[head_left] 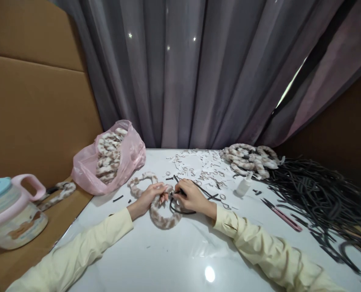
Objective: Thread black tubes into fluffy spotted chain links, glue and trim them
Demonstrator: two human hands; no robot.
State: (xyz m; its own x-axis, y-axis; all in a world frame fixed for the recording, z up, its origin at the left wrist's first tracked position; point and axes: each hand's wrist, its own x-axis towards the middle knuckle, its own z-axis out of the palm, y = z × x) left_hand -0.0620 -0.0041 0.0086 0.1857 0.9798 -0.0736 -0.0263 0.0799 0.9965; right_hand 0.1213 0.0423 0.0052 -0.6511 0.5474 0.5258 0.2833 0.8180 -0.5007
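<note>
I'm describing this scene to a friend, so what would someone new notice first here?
Probably the big tangle of black cords spilling over the table's right side. Next, the pink plastic bag at the back left, stuffed with fluffy brown-and-white pieces. Then the eye likely drops to the middle, where the left hand and right hand meet at a looped furry strip.
</note>
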